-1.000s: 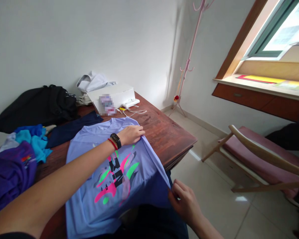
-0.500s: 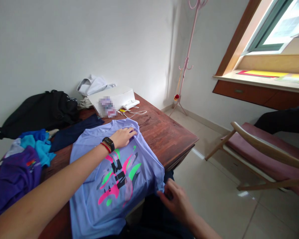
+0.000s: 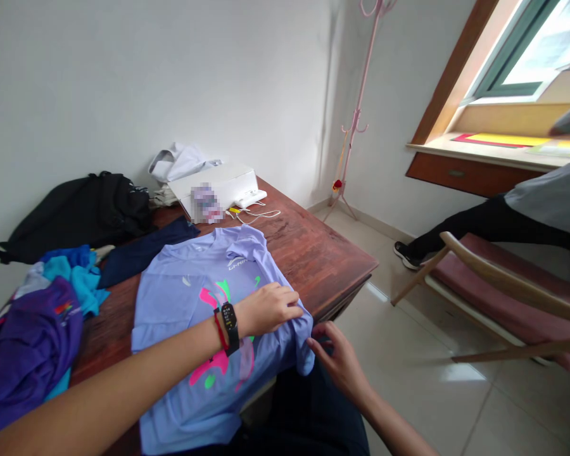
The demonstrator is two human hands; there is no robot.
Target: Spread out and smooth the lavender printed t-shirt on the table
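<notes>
A lavender T-shirt (image 3: pixel 166 297) with a pink, green and black print lies front up on the wooden table, its lower right part hanging past the edge. Across the print reaches my left hand (image 3: pixel 270 308), wearing a black watch and a red cord. Its fingers are curled down together on the shirt's right side, tips partly hidden. My right hand (image 3: pixel 339 358) is beyond the table edge, thumb and forefinger closed at the shirt's overhanging right edge.
Left on the table (image 3: pixel 332 253) are a purple garment (image 3: pixel 33 342), blue cloth (image 3: pixel 83 278), dark folded fabric (image 3: pixel 147 250) and a black backpack (image 3: pixel 76 218). A white box (image 3: pixel 218 180) with cables stands behind. A chair (image 3: pixel 508 285) and another person's leg (image 3: pixel 465 225) are at right.
My left hand has slid from near the collar down and right along the shirt. My right hand has shifted slightly up. Another person has come into view at the right.
</notes>
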